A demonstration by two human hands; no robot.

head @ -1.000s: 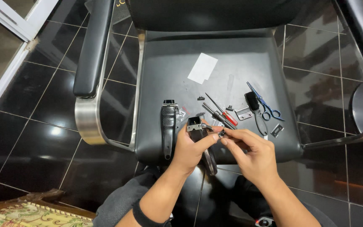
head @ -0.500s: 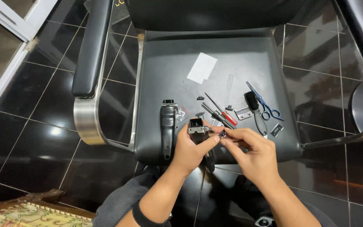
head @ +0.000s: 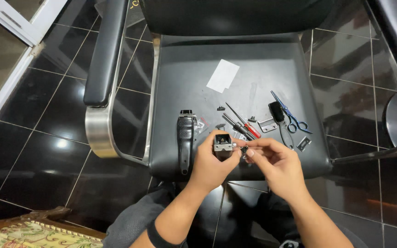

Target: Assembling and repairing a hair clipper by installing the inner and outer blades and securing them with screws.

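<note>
Head view, hands over the front edge of a chair seat.

Left hand point(head: 210, 166): closed around a small squarish clipper part point(head: 223, 142), dark inside with a pale metal rim, open end turned up toward the camera. A second ago the part sat lower and tilted; it now stands raised and squared to the view, so the work has moved from positioning to fitting.

Right hand point(head: 279, 165): thumb and forefinger pinched on a tiny dark piece point(head: 244, 149), too small to identify, held just beside the part's right edge. The fingertips have closed in toward the part since the earlier pictures; whether the two touch I cannot tell.

Seat point(head: 184, 87): black, smooth, faintly glossy, with a chrome frame and padded armrest point(head: 106, 50) at left.

On the seat, outward from the hands:
- Clipper body point(head: 185, 138), black, long, ribbed, lying lengthwise just left of the left hand; unmoved.
- Two screwdrivers point(head: 242, 124), slim, one with a red handle, crossed just beyond the part.
- Blade plate point(head: 267, 124), flat pale metal with holes.
- Brush point(head: 281, 121), small, black.
- Scissors point(head: 292, 117), blue handles, thin steel blades.
- Small flat metal piece point(head: 303, 143), near the right edge.
- White card point(head: 223, 76), plain rectangle, well apart toward the seat back.

Floor point(head: 42, 119): dark glossy tiles with pale grout.
</note>
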